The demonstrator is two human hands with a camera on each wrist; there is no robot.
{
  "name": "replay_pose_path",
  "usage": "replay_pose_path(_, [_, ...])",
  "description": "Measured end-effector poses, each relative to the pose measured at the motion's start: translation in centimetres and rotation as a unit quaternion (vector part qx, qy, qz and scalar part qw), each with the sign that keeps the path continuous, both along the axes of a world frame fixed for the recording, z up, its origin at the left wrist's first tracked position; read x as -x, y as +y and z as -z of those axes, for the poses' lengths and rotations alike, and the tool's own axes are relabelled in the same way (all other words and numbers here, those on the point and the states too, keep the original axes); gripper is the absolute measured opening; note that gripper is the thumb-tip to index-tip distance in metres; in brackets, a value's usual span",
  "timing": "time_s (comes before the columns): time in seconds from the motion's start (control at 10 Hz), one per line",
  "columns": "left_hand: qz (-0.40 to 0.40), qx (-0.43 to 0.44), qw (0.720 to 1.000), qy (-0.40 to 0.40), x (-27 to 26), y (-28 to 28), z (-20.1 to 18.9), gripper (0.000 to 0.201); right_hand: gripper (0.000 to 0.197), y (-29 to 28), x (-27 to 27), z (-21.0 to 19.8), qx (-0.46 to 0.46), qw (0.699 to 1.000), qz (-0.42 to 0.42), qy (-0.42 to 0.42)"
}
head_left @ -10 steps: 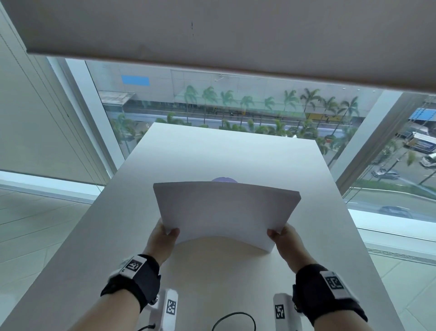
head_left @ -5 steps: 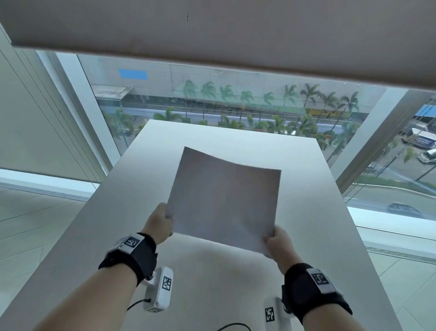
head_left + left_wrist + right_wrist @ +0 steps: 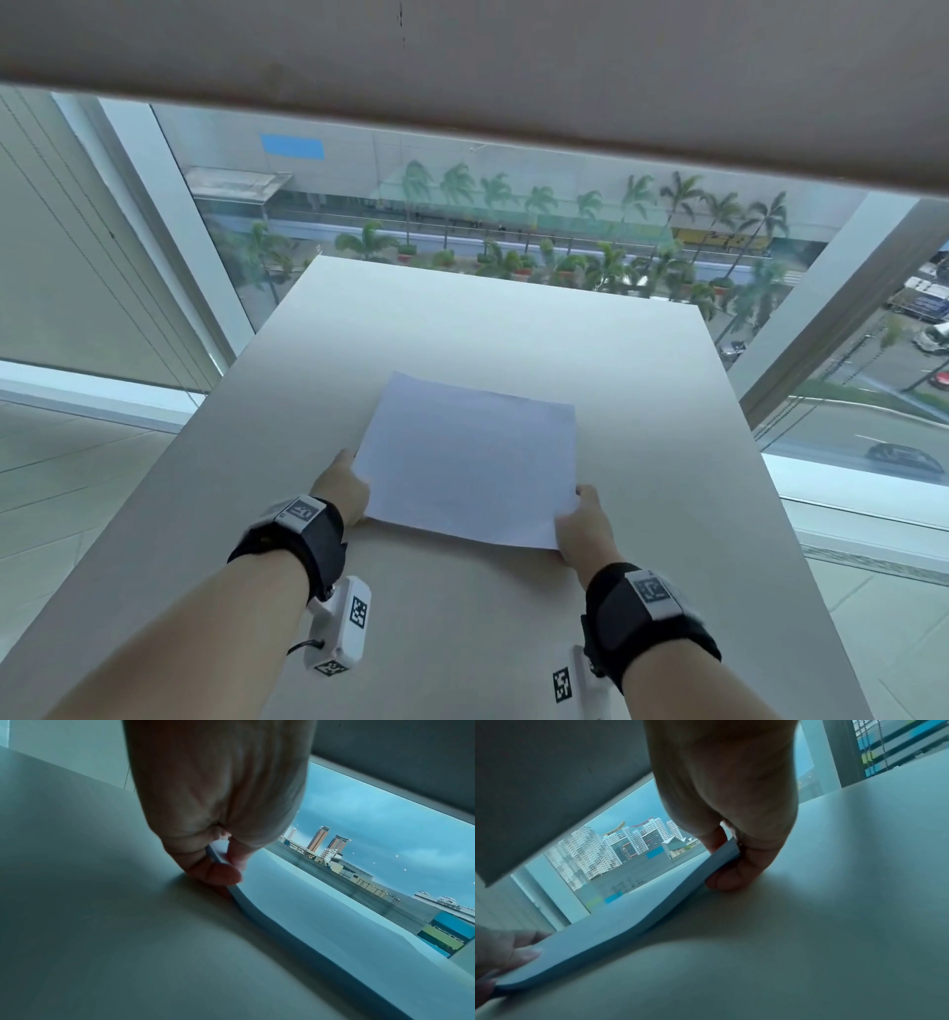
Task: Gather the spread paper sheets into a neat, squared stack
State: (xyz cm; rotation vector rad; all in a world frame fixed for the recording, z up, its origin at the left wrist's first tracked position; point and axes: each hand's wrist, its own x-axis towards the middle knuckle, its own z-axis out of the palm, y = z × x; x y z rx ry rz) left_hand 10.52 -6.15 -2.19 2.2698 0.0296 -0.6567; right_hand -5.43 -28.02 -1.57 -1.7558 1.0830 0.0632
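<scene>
A white paper stack [image 3: 470, 457] lies nearly flat on the pale table [image 3: 462, 318], its sheets lined up into one block. My left hand [image 3: 341, 485] pinches the stack's near left corner, thumb under and fingers on top, as the left wrist view shows the left hand [image 3: 218, 862] on the paper edge [image 3: 246, 902]. My right hand [image 3: 585, 519] pinches the near right corner; in the right wrist view the right hand [image 3: 731, 860] holds the stack's edge [image 3: 634, 925], which sags in the middle and sits slightly raised at both held corners.
The table runs forward to a floor-to-ceiling window [image 3: 462, 205] with a lowered roller blind [image 3: 462, 61] above. Table edges drop off to the floor at left [image 3: 128, 539] and right [image 3: 801, 539]. Wrist cameras [image 3: 341, 627] hang below both forearms.
The stack stood upright on the table a second ago, then tilted away from me and came down; now it lies almost flat. Both hands stayed on its near corners.
</scene>
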Motion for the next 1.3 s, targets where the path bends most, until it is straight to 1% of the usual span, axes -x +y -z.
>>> replay_pose_path(0.1, [-0.006,-0.005,1.000,-0.006,-0.7,-0.4,0.0,0.042,0.035,-0.5,-0.8,0.3,0.008,1.000,-0.008,0.011])
replay_pose_path(0.2, [0.000,-0.032,0.999,-0.014,-1.2,-0.5,-0.1,0.050,0.031,-0.8,-1.6,0.7,0.025,0.999,-0.017,0.018])
replay_pose_path(0.3, [0.012,-0.079,0.996,-0.024,-1.5,-0.7,0.2,0.053,0.027,-1.0,-1.9,0.9,0.048,0.998,-0.026,0.028])
replay_pose_path(0.4, [0.012,-0.114,0.993,-0.022,-1.5,-0.8,0.2,0.057,0.031,-1.0,-2.3,1.1,0.080,0.995,-0.028,0.051])
replay_pose_path(0.6, [0.012,-0.158,0.987,-0.025,-1.2,-1.0,-0.2,0.056,0.047,-0.7,-2.4,1.1,0.104,0.988,-0.025,0.109])
replay_pose_path(0.8, [0.009,-0.217,0.976,-0.031,-0.6,-1.7,-0.2,0.055,0.042,-0.8,-2.6,1.0,0.107,0.988,-0.015,0.111])
replay_pose_path(0.9, [0.007,-0.229,0.973,-0.034,0.2,-1.8,-0.1,0.054,0.039,-1.2,-2.4,0.9,0.103,0.989,-0.017,0.107])
replay_pose_path(1.0, [0.022,-0.215,0.976,-0.031,0.1,-1.2,-0.2,0.050,0.039,-1.5,-2.3,1.1,0.084,0.992,-0.014,0.096])
replay_pose_path(1.1, [0.033,-0.155,0.987,-0.006,-0.4,-0.1,-0.6,0.035,0.046,-2.0,-1.8,1.1,0.047,0.997,-0.002,0.062])
replay_pose_path(1.2, [0.038,-0.108,0.993,0.004,-0.1,1.3,-1.3,0.012,0.050,-2.4,-1.0,0.4,-0.012,0.999,0.035,0.011])
replay_pose_path(1.3, [0.081,-0.128,0.988,0.012,0.5,3.4,-0.9,0.061,0.053,-2.8,0.5,0.4,-0.048,0.998,0.028,0.019])
